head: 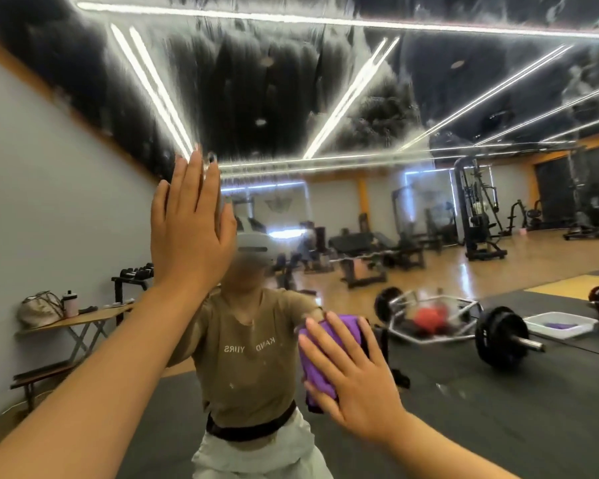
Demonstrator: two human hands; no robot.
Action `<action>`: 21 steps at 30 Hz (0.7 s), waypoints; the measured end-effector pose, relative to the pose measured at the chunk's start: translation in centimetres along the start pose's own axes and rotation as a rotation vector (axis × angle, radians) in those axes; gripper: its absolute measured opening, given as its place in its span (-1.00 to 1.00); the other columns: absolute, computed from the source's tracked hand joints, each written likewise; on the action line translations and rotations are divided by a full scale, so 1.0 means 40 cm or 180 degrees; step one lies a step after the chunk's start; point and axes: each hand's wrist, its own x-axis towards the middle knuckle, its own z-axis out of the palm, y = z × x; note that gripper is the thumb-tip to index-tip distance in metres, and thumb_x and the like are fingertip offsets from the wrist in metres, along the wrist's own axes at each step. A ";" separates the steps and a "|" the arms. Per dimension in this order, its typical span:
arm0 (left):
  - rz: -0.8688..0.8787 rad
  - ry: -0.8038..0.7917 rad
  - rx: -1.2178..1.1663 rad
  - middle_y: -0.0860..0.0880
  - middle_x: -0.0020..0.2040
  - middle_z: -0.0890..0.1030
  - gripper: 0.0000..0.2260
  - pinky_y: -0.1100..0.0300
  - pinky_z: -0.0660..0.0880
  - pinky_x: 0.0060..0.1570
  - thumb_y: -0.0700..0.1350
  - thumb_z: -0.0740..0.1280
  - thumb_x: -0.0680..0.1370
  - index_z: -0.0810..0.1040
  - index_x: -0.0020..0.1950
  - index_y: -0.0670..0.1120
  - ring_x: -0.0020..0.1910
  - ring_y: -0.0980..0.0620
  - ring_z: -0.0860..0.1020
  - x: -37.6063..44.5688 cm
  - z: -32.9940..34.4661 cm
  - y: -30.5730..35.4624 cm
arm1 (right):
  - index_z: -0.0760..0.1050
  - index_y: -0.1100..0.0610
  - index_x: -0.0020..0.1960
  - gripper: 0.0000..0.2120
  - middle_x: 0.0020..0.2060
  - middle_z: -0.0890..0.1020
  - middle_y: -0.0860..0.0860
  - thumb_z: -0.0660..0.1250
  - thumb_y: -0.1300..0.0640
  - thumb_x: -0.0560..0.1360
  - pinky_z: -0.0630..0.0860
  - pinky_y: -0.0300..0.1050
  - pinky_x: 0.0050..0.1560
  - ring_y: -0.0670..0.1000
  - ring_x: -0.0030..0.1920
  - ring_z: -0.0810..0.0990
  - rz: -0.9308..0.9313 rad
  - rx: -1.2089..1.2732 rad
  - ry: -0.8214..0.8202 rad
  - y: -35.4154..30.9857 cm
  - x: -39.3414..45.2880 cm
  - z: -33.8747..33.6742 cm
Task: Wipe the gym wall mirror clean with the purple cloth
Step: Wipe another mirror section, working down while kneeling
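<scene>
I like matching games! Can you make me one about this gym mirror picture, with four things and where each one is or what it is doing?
Things:
1. left hand
2. right hand
3. purple cloth
4. white tub

Places or states:
A. seen in the mirror, on the dark floor mat near the barbell
B. squeezed between a palm and the mirror
C. raised high, fingers straight, flat against the glass
D. lower down, fingers spread, pressing the cloth

Pairs: 1-C, 2-D, 3-B, 4-A
</scene>
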 end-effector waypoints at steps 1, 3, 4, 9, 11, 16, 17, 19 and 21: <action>0.0022 -0.0033 -0.0019 -0.10 0.66 0.07 -0.46 0.06 -0.16 0.56 0.03 0.04 0.67 0.14 0.64 -0.11 0.64 -0.06 -0.01 -0.017 0.001 0.000 | 0.10 -0.02 0.65 -0.41 0.63 0.15 -0.04 -0.03 -0.20 0.69 0.02 0.24 0.57 0.11 0.63 0.08 -0.0162 -0.0083 -0.0136 -0.013 -0.046 0.011; 0.0100 -0.0077 0.0020 -0.11 0.66 0.06 -0.45 0.10 -0.21 0.57 0.03 0.03 0.66 0.12 0.65 -0.10 0.64 -0.06 -0.02 -0.059 0.006 -0.003 | 0.08 -0.03 0.66 -0.40 0.64 0.13 -0.06 -0.02 -0.22 0.67 0.05 0.24 0.55 0.10 0.63 0.06 -0.0431 -0.0219 -0.0303 -0.018 -0.094 0.019; 0.0143 -0.0085 0.0051 -0.10 0.66 0.05 -0.45 0.11 -0.23 0.57 0.03 0.03 0.67 0.11 0.65 -0.10 0.64 -0.05 -0.03 -0.081 0.009 -0.006 | 0.07 -0.04 0.66 -0.39 0.64 0.12 -0.06 -0.01 -0.23 0.67 0.03 0.23 0.57 0.10 0.63 0.06 -0.0572 -0.0275 -0.0338 -0.008 -0.094 0.017; 0.0202 -0.0163 0.0211 -0.08 0.66 0.03 -0.43 0.04 -0.18 0.59 0.07 0.03 0.66 0.09 0.66 -0.08 0.64 -0.01 -0.05 -0.163 0.005 -0.050 | 0.10 -0.05 0.65 -0.43 0.63 0.14 -0.06 -0.06 -0.20 0.69 -0.04 0.18 0.60 0.06 0.63 0.10 -0.1224 -0.0199 -0.0332 0.080 0.026 -0.023; 0.0240 -0.0160 0.0287 -0.07 0.67 0.03 -0.43 0.04 -0.17 0.59 0.08 0.03 0.66 0.10 0.66 -0.08 0.64 -0.01 -0.04 -0.182 0.000 -0.073 | 0.16 -0.04 0.63 -0.44 0.62 0.19 -0.03 -0.02 -0.19 0.69 -0.04 0.19 0.60 0.07 0.62 0.13 -0.1186 -0.0076 -0.0160 0.111 0.118 -0.038; 0.0392 -0.0125 0.0367 -0.07 0.66 0.06 -0.43 0.04 -0.12 0.60 0.07 0.07 0.66 0.12 0.65 -0.09 0.64 0.00 -0.02 -0.201 -0.014 -0.111 | 0.19 0.00 0.62 -0.44 0.60 0.23 0.02 0.00 -0.17 0.67 -0.12 0.10 0.57 0.09 0.61 0.15 -0.0380 -0.0115 0.0288 0.225 0.467 -0.092; 0.0400 -0.0112 0.0359 -0.07 0.66 0.06 -0.43 0.04 -0.11 0.60 0.07 0.07 0.66 0.12 0.65 -0.09 0.64 0.00 -0.02 -0.203 -0.013 -0.113 | 0.17 0.01 0.63 -0.44 0.61 0.22 0.02 -0.02 -0.17 0.68 -0.15 0.07 0.56 0.09 0.61 0.14 -0.0063 -0.0048 0.0378 0.239 0.532 -0.108; 0.0424 -0.0074 0.0357 -0.08 0.66 0.06 -0.43 0.00 -0.08 0.60 0.06 0.07 0.66 0.12 0.65 -0.09 0.64 -0.01 -0.02 -0.208 -0.009 -0.115 | 0.07 -0.02 0.65 -0.43 0.64 0.12 -0.02 -0.07 -0.20 0.69 -0.22 0.06 0.57 0.07 0.63 0.04 0.0509 0.0028 0.0394 0.250 0.616 -0.127; 0.0463 -0.0010 0.0398 -0.10 0.66 0.08 -0.44 -0.03 -0.06 0.60 0.04 0.07 0.66 0.13 0.65 -0.11 0.64 -0.03 0.00 -0.209 -0.004 -0.120 | 0.01 -0.03 0.66 -0.42 0.65 0.06 -0.03 -0.09 -0.20 0.69 -0.24 0.11 0.58 0.06 0.64 -0.03 0.0776 0.0070 0.0384 0.236 0.633 -0.123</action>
